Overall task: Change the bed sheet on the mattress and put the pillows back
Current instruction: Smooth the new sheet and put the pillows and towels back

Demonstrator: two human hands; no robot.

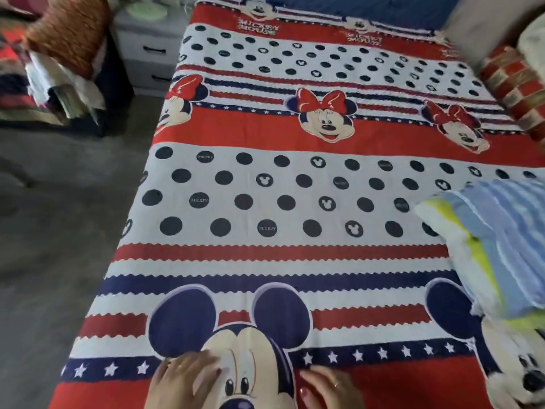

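Bare right hand (330, 389) wears a ring; left hand (184, 379) bare.

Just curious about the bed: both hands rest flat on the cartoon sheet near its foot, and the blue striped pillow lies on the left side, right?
Not quite. Both hands, left hand and right hand, do rest on the sheet, but the head view shows the blue striped pillow on the right side.

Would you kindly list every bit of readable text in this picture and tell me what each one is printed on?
"MICKEY": in white on several dark dots of the bed sheet, also at and.
"MICKEY MOUSE": white letters on the sheet's red band at the far end, seen upside down; repeated further right, blurrier.
Other dots hold small lettering too blurred to read.
The striped pillow shows no text.
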